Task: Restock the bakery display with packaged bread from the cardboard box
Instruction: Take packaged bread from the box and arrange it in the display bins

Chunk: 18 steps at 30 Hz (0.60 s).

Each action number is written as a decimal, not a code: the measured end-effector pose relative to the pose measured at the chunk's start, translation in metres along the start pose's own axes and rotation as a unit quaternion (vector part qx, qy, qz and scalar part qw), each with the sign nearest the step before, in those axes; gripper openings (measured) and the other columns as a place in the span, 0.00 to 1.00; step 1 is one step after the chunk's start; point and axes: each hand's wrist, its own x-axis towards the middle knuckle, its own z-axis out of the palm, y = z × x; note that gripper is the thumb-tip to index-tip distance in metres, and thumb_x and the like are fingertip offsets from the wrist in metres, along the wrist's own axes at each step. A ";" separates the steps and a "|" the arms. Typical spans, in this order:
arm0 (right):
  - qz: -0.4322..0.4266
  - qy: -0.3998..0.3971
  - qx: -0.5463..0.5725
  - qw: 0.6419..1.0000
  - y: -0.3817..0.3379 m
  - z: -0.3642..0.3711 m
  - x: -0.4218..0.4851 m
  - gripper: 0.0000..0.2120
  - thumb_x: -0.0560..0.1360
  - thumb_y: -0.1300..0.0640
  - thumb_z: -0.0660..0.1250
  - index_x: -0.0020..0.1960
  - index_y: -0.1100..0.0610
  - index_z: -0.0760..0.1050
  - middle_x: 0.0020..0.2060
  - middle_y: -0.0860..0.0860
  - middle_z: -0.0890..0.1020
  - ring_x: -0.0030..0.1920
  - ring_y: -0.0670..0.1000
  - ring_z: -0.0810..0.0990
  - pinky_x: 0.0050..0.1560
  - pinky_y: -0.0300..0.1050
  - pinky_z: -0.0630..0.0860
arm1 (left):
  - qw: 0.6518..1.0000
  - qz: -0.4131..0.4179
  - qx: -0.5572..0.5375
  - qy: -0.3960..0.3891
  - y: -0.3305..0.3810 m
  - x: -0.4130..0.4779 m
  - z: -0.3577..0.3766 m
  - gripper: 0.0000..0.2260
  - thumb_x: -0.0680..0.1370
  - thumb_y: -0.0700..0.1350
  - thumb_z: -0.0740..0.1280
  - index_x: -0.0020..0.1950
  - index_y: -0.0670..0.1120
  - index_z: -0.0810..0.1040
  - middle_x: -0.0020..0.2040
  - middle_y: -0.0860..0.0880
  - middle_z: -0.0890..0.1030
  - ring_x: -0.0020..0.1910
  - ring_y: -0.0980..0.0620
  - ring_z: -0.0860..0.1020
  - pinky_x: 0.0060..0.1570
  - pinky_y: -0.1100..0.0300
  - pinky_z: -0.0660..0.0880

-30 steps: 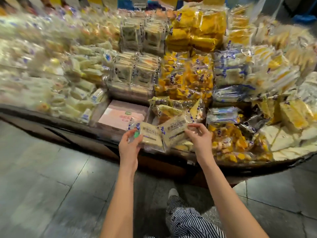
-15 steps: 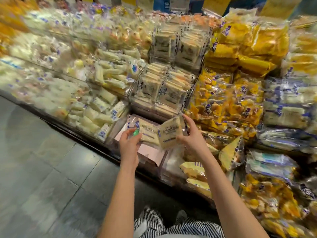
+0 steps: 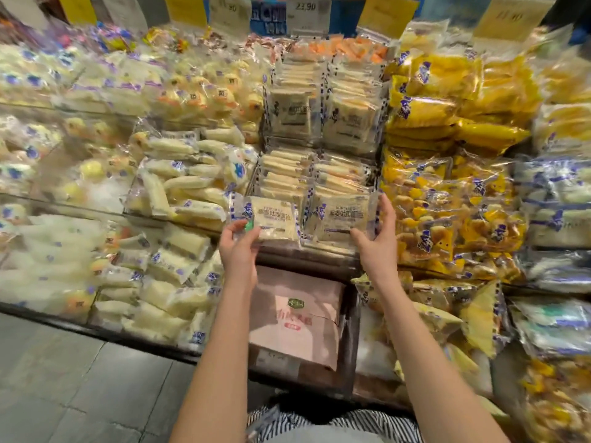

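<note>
Left grip (image 3: 238,251) pinches one bread packet (image 3: 276,220) by its lower corner, right grip (image 3: 377,247) clasps a second packet (image 3: 340,219) by its side, both at the middle shelf's (image 3: 307,262) front edge; light, soft, crinkly, probably best held by film edges, never squeezed.

Floor (image 3: 80,394): grey stone tiles, dark joints, dull sheen. Dark base rail (image 3: 96,331) borders the floor's far edge, running diagonally. Farthest from the floor, yellow and white price cards (image 3: 308,11) stand upright; one reads 23.90.
</note>
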 end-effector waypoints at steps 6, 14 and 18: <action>0.015 0.078 -0.034 0.996 0.007 0.050 0.016 0.36 0.78 0.67 0.65 0.78 0.45 0.55 0.76 0.45 0.63 0.74 0.44 0.62 0.75 0.49 0.62 | 0.994 0.011 0.093 -0.061 -0.003 0.060 0.019 0.10 0.77 0.34 0.69 0.51 0.46 0.73 0.50 0.50 0.77 0.44 0.54 0.76 0.40 0.67 0.73; 0.045 0.103 -0.194 0.975 0.027 0.070 0.027 0.46 0.77 0.63 0.69 0.79 0.41 0.42 0.70 0.58 0.62 0.56 0.53 0.74 0.55 0.40 0.70 | 0.810 0.221 0.528 -0.129 -0.019 0.100 0.011 0.20 0.73 0.49 0.75 0.54 0.45 0.66 0.63 0.46 0.64 0.55 0.48 0.71 0.57 0.54 0.72; 0.042 0.093 -0.283 0.954 0.039 0.078 0.034 0.43 0.76 0.60 0.71 0.79 0.42 0.47 0.78 0.58 0.47 0.76 0.62 0.58 0.72 0.54 0.65 | 0.688 0.324 0.640 -0.107 -0.021 0.104 0.013 0.33 0.69 0.54 0.77 0.67 0.43 0.68 0.75 0.44 0.58 0.70 0.43 0.65 0.67 0.47 0.70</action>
